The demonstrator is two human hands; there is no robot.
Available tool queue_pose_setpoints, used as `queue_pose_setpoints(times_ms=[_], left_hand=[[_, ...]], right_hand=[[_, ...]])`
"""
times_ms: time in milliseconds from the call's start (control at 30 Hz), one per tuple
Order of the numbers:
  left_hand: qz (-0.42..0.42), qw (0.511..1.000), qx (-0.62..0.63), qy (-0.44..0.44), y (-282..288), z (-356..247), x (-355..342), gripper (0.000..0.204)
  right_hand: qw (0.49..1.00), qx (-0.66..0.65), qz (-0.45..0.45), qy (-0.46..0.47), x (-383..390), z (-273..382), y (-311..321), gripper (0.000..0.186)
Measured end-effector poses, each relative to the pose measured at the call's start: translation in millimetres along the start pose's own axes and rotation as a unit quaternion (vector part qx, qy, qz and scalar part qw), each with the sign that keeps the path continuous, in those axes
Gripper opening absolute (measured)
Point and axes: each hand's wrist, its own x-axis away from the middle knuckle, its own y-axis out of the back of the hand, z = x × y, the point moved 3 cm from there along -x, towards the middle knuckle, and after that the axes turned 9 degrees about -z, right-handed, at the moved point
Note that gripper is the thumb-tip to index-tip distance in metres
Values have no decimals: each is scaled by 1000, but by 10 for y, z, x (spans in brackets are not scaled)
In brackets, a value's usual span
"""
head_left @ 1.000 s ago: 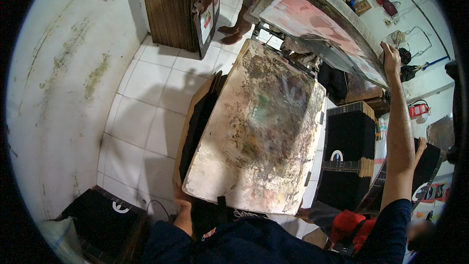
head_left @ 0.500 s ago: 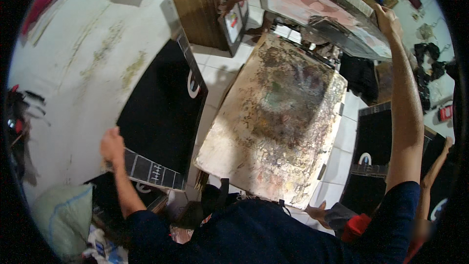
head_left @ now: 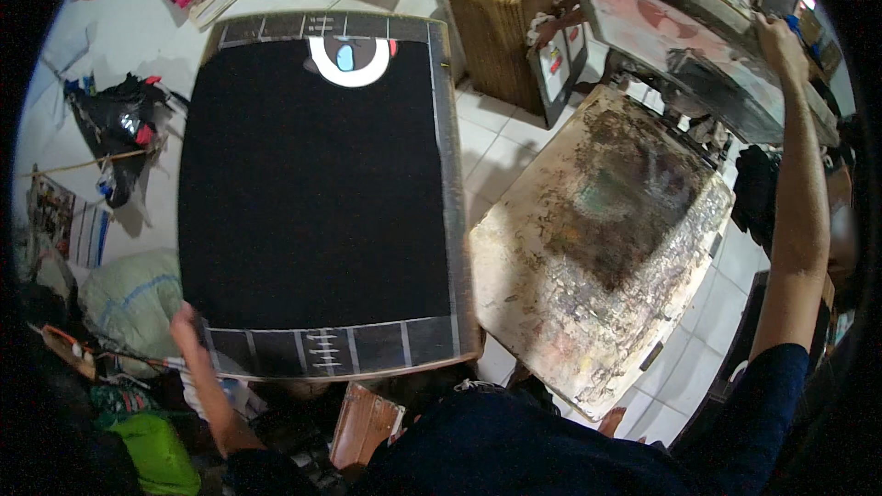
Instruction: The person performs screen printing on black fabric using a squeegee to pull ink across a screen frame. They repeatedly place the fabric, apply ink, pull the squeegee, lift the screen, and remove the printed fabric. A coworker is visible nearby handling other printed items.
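My left hand (head_left: 190, 338) grips the lower left corner of a large board covered in black cloth (head_left: 312, 184). The board has grey strips with white lines along its ends and side, and a white ring-shaped print with a blue spot near its far end. Up at the right, my raised right hand (head_left: 784, 48) is closed on the edge of a screen-printing frame (head_left: 643, 14) with pinkish mesh, tilted up. Below that frame lies a pale, paint-crusted base board (head_left: 542, 257), dark-stained in the middle. My fingertips on the black board are partly hidden.
A wooden cabinet (head_left: 501, 46) with bottles on top stands beyond the boards on white floor tiles (head_left: 487, 119). Black plastic bags (head_left: 124, 124) and a pale sack (head_left: 133, 303) lie at the left. A bright green bag (head_left: 156, 455) sits at the lower left.
The view has turned left. The black board has swung round and now shows its broad face, held by my left hand. My right hand stays on the frame; a co-worker's arm has left view.
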Motion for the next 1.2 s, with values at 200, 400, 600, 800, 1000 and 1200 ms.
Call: queue_pose_setpoints(times_ms=[200, 400, 600, 800, 1000, 1200], left_hand=[[151, 982, 1, -110, -1871, 951, 1421, 44], [379, 910, -83, -146, -3617, 1125, 2581, 43], [502, 831, -172, -166, -4467, 1213, 3675, 45], [591, 776, -70, -210, -4462, 1034, 4075, 37], [623, 746, -108, -209, -4526, 990, 4132, 40], [601, 731, -204, -251, -4438, 637, 4201, 50]], right_hand=[[999, 14, 14, -33, 566, 166, 258, 59], [998, 10, -37, -44, 1091, 231, 324, 54], [998, 17, -45, -46, 1253, 309, 392, 51], [993, -27, -79, -83, 1130, 437, 564, 45], [996, -28, -44, -78, 802, 452, 628, 49], [993, -27, -44, -106, 507, 418, 609, 63]])
